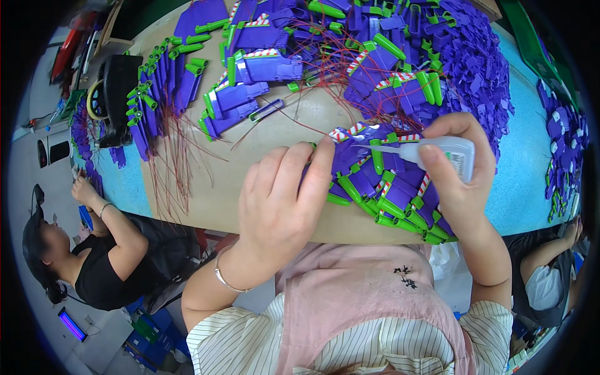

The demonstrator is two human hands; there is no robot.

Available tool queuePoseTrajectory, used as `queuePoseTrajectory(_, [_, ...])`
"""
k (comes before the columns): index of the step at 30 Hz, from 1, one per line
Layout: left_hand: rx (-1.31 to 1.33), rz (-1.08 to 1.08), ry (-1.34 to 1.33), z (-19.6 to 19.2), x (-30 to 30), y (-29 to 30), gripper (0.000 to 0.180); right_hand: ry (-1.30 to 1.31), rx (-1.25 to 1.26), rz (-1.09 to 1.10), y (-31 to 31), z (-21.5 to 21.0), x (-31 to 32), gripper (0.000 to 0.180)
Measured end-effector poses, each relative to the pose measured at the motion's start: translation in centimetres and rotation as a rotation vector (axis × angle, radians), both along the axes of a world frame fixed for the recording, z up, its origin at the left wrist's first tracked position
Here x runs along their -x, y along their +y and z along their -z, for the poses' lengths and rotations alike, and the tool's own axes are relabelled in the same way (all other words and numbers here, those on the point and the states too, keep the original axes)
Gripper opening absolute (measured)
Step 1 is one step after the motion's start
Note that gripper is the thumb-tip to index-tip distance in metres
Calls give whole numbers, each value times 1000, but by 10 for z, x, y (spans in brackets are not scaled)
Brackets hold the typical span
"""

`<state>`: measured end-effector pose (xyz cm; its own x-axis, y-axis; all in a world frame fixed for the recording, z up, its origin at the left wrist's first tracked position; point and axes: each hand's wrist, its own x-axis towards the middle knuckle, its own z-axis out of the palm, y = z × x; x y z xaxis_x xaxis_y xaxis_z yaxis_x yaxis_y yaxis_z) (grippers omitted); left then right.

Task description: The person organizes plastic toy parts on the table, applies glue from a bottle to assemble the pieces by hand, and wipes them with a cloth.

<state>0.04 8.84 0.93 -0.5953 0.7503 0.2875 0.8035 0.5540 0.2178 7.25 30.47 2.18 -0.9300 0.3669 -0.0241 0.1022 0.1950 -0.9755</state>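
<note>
My right hand (470, 199) grips a small translucent squeeze bottle (462, 161) with a long thin nozzle, like a glue bottle. Its tip points left, close to a purple plastic part with a red-and-white striped edge (347, 132). My left hand (281, 197) is closed at that part's left end, back of the hand up, and its fingers cover most of what they hold. Just beyond the fingertips, several purple parts with green ends (409, 200) lie fanned out along the table's near edge, below the bottle.
A large heap of purple pieces (465, 69) covers the back right. Bundled purple-and-green parts with thin red wires (172, 156) lie left, beside a black tape dispenser (120, 94). More purple parts (250, 65) stand in a row at the back. A co-worker (100, 256) sits left, another person right.
</note>
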Motion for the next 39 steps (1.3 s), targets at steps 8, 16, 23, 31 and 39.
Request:
queuePoseTrajectory(8, [-278, -53, -238, 23, -2, 21, 31, 60, 122, 130, 11, 13, -3, 17])
queuePoseTrajectory(16, [-466, -101, -413, 27, 6, 42, 17, 27, 318, 217, 22, 13, -2, 21])
queuePoseTrajectory(23, [-178, -149, 139, 20, 85, 12, 37, -20, 280, 200, 21, 17, -3, 22])
queuePoseTrajectory(31, [-27, -84, 13, 11, 81, -13, 37, -40, 223, 150, 18, 12, -1, 18])
queuePoseTrajectory(39, [-10, -19, -152, 4, 12, -7, 34, -30, 232, 133, 19, 12, -3, 20])
